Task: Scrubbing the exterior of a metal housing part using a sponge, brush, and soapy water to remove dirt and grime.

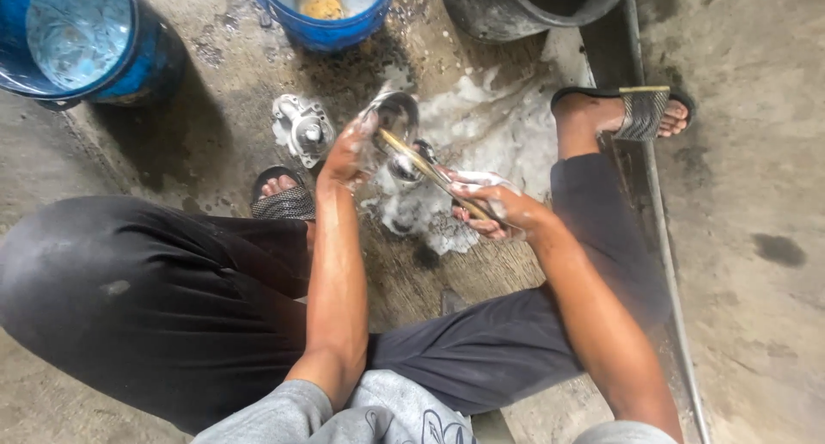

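Grey sleeves (344,414) nearest the camera, dark trousers (155,298) spread over both bent knees. Further out, right hand (494,208) clenched around the handle of a yellowish brush (430,171), fingers coated in white suds. Brush angled up and left, its far end meeting a round metal part (394,122). Left hand (348,152) grasping that metal part by its near rim, tilted, held just above the ground. White foam (481,126) pooled on the wet concrete floor (756,195) under and beyond both hands. Left foot in a woven sandal (284,199) just beside the left wrist; right foot in a matching sandal (640,110) well off to the right, on a dark channel. A second pale metal casting (302,128) lying on the concrete just left of the held part. Farthest away, blue drum (77,40) of cloudy water at upper left, blue bucket (322,14) at top centre, black tub (524,6) beside it.
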